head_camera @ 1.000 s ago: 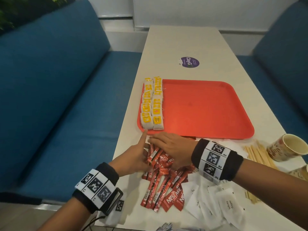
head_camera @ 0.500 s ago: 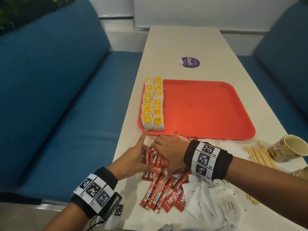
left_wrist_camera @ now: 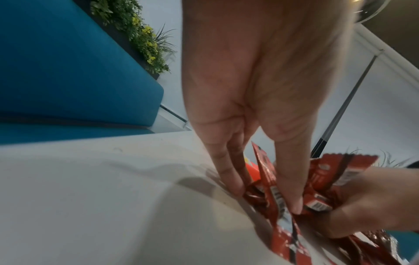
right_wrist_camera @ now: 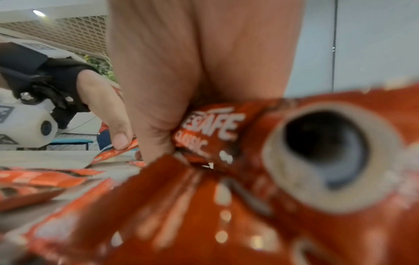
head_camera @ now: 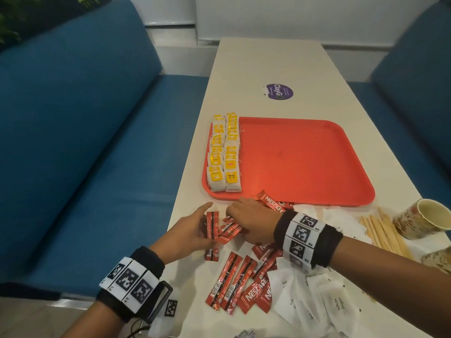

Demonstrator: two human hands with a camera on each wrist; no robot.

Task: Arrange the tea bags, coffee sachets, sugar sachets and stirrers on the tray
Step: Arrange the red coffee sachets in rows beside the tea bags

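A red tray [head_camera: 305, 162] lies on the white table, with yellow-tagged tea bags [head_camera: 224, 154] in two columns along its left side. In front of it, my right hand [head_camera: 241, 215] grips a bunch of red coffee sachets [right_wrist_camera: 213, 132]. My left hand [head_camera: 199, 225] is against that bunch on its left and pinches one upright sachet [left_wrist_camera: 265, 172] between thumb and straight fingers. More coffee sachets [head_camera: 234, 281] lie loose near the front edge. White sugar sachets [head_camera: 317, 301] are under my right forearm. Wooden stirrers [head_camera: 383, 232] lie to the right.
Two paper cups [head_camera: 424, 218] stand at the table's right edge by the stirrers. A purple sticker [head_camera: 279, 91] marks the table beyond the tray. Blue sofas [head_camera: 85, 142] flank the table on both sides. One coffee sachet [head_camera: 272, 202] lies against the tray's near rim.
My right hand has curled and drawn the coffee sachets into a bunch, moving slightly right and uncovering a sachet by the tray rim. My left hand has closed in against the bunch.
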